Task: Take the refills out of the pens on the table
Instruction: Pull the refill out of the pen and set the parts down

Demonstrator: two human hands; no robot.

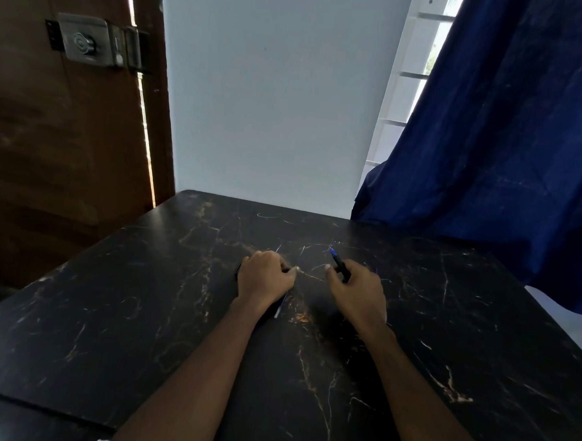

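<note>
Two hands [267, 279] [360, 289], one pen [340, 265] (blue-tipped), one table [116, 312].

Right hand [358, 288] grips a blue-tipped pen [339, 264] over the marbled table [109, 312]; left hand [266, 278] lies curled beside it.

A black marble-look bench [143, 313] stands against a plain white wall [272, 101]. A brown wooden door [51, 140] with a grey metal lock [86, 41] is on the left. A dark blue curtain [506, 130] partly covers a bright window [415, 75].

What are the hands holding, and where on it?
The right hand grips a dark pen by its near end, blue end sticking out. The left hand covers something on the table; a hold cannot be told.
</note>
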